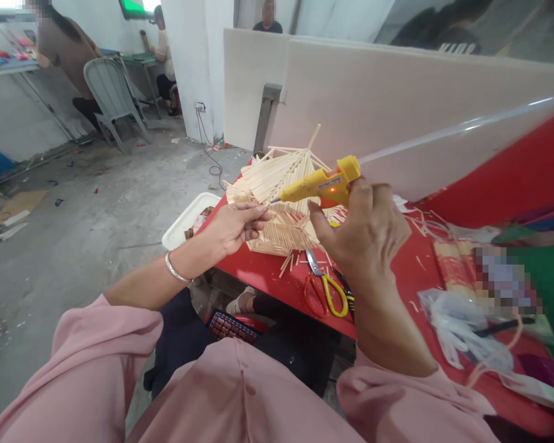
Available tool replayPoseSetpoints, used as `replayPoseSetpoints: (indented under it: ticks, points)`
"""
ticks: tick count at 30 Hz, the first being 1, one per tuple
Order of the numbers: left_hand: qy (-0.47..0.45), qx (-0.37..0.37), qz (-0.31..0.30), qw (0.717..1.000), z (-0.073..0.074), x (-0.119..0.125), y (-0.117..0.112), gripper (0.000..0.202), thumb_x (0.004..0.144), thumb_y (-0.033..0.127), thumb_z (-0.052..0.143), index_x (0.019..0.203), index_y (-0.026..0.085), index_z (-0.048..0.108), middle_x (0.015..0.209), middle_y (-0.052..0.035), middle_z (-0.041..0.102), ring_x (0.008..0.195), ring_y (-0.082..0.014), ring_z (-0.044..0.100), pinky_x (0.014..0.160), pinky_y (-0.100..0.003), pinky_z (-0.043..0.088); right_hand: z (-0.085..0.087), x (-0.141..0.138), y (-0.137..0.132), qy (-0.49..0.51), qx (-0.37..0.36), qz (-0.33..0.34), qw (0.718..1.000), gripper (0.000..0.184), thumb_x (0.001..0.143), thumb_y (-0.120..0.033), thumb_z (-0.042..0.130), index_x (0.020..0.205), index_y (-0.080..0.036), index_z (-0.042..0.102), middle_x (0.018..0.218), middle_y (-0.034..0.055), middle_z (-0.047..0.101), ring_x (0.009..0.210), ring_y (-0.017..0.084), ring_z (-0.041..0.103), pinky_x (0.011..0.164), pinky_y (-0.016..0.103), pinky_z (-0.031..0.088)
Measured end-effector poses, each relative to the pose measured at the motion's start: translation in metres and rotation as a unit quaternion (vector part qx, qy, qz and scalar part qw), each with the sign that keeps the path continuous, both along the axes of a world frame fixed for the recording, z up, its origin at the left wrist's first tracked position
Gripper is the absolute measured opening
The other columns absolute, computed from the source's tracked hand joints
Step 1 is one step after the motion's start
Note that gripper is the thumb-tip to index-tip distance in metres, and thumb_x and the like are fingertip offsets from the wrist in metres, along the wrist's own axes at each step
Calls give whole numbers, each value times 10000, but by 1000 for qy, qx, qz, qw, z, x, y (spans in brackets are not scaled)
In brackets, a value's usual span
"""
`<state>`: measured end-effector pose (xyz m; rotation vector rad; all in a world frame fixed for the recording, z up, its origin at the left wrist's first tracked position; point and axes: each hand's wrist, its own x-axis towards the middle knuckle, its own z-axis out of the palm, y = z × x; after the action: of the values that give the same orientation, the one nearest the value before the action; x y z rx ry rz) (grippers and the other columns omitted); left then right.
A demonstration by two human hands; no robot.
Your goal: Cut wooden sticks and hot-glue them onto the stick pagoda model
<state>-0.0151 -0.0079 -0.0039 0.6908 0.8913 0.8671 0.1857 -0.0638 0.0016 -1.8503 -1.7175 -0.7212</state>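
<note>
The right hand point(373, 231) curls around a smooth yellow plastic glue gun point(321, 184) (its small light glowing orange). The left hand point(240, 227) pinches thumb against finger by the pointed nozzle; whether anything sits between is too small to tell. The ridged, peaked model point(268, 175) of pale wooden sticks stands near the red surface's point(268, 278) left edge, steel-bladed scissors point(327, 294) by its front edge.

Clearance at table point(258, 269)
Strip along near edge, left of scissors point(322, 277), bare; passable low from the front. Stick model point(270, 178) blocks beyond it, white panel point(397, 117) behind that. Right hand point(372, 224) and glue gun point(321, 184) obstruct from above; plastic bag point(459, 323) takes up room at right.
</note>
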Motion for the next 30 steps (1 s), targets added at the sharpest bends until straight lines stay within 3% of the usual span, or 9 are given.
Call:
replayPoseSetpoints:
  ticks: [22,27,30]
  points:
    - [-6,21,1,1000,-2,-8,-8,112,866,103,662,753,100,670,681,-20,693,464,-29,555,416,-133,420,-2,0,-3,8,2,-15,1000,596,896,-588,487,1308,-158,498,1094,165,581,934,291,591,723,375,442]
    - [-7,54,0,998,0,-13,-29,69,844,130,680,778,117,664,697,2,698,444,-23,549,382,-126,396,2,7,-25,40,-17,-53,998,547,842,-593,534,1204,-184,550,1048,137,624,927,284,601,674,351,422]
    - [-10,79,-28,996,-10,-11,-50,160,767,227,783,816,142,656,695,16,702,443,-30,549,376,-129,388,-1,31,-45,84,-63,-102,989,536,760,-576,583,1132,-190,585,940,93,651,856,266,606,639,337,390]
